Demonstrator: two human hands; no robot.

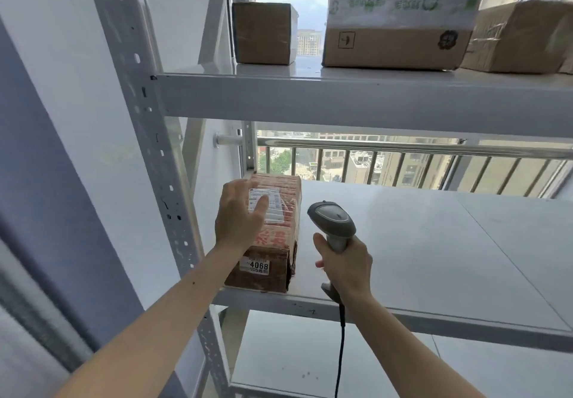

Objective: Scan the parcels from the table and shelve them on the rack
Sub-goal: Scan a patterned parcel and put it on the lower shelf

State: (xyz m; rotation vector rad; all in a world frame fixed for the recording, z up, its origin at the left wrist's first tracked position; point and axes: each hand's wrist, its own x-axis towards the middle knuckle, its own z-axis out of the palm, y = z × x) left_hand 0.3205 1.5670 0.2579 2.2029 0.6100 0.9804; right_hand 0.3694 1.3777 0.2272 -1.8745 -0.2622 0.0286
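we face the rack (310,99), its middle shelf (434,242) carrying the parcel (273,242) at the left end, close to the front edge. our left hand (240,214) rests flat on the parcel top, fingers straight, partly over the shipping label (269,208). our right hand (345,265) grips the scanner (333,220) just beside the parcel. risk: the parcel could tip off the front edge if pressed unevenly; covering fingers could block a label read.
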